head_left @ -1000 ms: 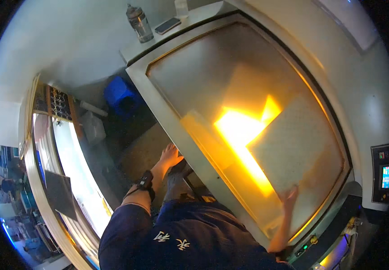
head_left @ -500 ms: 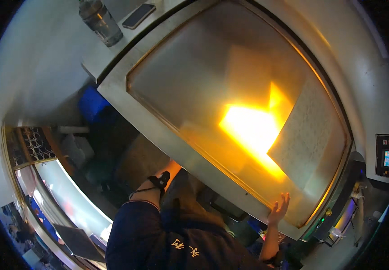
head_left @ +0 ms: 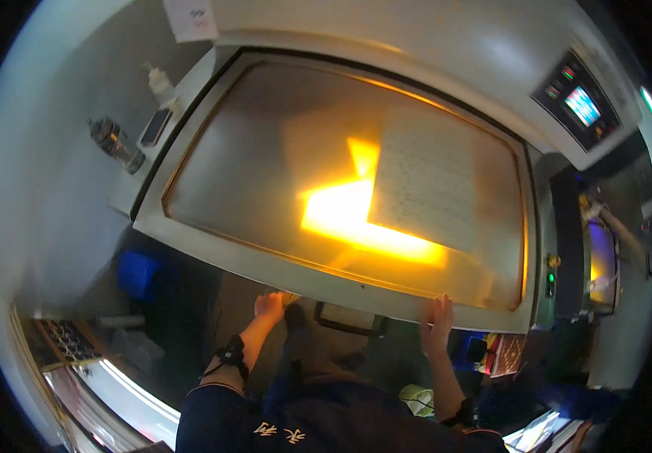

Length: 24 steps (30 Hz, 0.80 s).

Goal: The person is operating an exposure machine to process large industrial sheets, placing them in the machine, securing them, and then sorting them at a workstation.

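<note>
Grey frame rail (head_left: 326,282) just ahead: right hand (head_left: 437,325) spread at its edge, left hand (head_left: 268,305) there too, can't tell its grip. Load both evenly, mind pinch points.

My left hand (head_left: 268,306) and right hand (head_left: 437,325) are bare; I wear black straps (head_left: 233,356) on both forearms (head_left: 445,381) and a dark short-sleeved top (head_left: 333,415) with pale lettering (head_left: 280,434).

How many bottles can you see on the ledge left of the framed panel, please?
2: a dark-capped grey bottle toward the front, and a white pump bottle farther back, beyond the phone. None seems hidden.
</note>
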### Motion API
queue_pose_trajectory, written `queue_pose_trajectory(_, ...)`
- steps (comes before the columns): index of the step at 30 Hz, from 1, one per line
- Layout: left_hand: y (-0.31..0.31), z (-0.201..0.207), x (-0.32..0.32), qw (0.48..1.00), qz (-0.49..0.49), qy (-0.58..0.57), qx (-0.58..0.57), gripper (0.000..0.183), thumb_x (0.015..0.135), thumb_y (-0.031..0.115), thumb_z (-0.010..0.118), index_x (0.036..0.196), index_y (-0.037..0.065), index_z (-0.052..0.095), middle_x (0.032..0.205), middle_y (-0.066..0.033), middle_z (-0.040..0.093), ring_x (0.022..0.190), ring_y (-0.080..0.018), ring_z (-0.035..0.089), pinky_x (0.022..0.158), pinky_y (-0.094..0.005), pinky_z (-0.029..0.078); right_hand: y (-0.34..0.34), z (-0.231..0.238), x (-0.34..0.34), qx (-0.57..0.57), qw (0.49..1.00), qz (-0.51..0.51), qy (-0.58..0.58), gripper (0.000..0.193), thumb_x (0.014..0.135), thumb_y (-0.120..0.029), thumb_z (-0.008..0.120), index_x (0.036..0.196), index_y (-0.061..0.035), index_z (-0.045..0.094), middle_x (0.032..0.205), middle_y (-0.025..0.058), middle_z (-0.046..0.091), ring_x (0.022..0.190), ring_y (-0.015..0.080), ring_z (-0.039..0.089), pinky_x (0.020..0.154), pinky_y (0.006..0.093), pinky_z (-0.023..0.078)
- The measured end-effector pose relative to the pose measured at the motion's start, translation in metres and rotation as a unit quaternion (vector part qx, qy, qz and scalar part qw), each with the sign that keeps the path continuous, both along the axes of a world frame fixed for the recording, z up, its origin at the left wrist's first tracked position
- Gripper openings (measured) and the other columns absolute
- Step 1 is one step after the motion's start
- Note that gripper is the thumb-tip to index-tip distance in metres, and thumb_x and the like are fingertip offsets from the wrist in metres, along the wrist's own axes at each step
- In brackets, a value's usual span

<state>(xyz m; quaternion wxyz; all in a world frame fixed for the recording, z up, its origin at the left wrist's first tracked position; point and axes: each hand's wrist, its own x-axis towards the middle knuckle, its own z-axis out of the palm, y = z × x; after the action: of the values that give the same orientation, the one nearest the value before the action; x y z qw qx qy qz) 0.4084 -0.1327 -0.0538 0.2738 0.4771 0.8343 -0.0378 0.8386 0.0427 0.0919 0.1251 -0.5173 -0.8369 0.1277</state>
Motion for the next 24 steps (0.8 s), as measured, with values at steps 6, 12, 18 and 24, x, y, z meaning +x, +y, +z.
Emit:
queue_pose_trajectory(6, -0.059, 0.076, 0.103, 0.993, -0.001, -0.081, -0.082, 0.031, 0.078, 0.018, 0.066, 0.108, 0.012, 0.066, 0.103, -0.0174, 0.068, 0.097, -0.0374, 0.066, 0.083, -0.0469, 0.053, -0.099, 0.002, 0.093, -0.023, 0.997, -0.003, 0.073, 0.078, 0.082, -0.032, 0.070, 0.147, -0.0134, 0.031, 0.155, 0.0171, 0.020, 0.144, 0.0398, 0.016, 0.115, 0.0571, 0.016)
queue_pose_trajectory(12, -0.036, 0.198, 0.213, 0.956, -0.247, -0.119, -0.103, 0.036, 0.079, 0.011, 0.062, 0.115, 0.015, 0.063, 0.100, -0.0144, 0.069, 0.097, -0.0362, 0.065, 0.083, -0.0428, 0.054, -0.097, 0.086, 0.147, -0.030, 0.978, 0.198, -0.061, 0.073, 0.075, -0.028, 0.076, 0.139, -0.0144, 0.043, 0.147, 0.0150, 0.038, 0.136, 0.0339, 0.037, 0.110, 0.0533, 0.032)
queue_pose_trajectory(18, 0.047, 0.265, 0.242, 0.884, -0.418, 0.106, 0.180, 0.050, 0.084, 0.012, 0.061, 0.133, 0.013, 0.052, 0.130, -0.0103, 0.059, 0.113, -0.0357, 0.060, 0.103, -0.0727, 0.027, -0.011, 0.127, 0.176, -0.047, 0.967, 0.245, -0.054, 0.050, 0.073, -0.012, 0.071, 0.121, -0.0124, 0.059, 0.122, 0.0080, 0.063, 0.105, 0.0274, 0.063, 0.088, 0.0427, 0.052)
queue_pose_trajectory(24, 0.185, 0.225, 0.203, 0.941, -0.314, 0.106, 0.067, 0.072, 0.085, 0.013, 0.060, 0.150, 0.020, 0.030, 0.156, -0.0006, 0.029, 0.131, -0.0431, 0.042, 0.105, -0.0651, 0.033, 0.111, 0.068, 0.108, 0.020, 0.973, 0.216, -0.072, 0.059, 0.080, -0.005, 0.061, 0.136, -0.0141, 0.048, 0.138, 0.0098, 0.052, 0.124, 0.0337, 0.051, 0.103, 0.0486, 0.043)
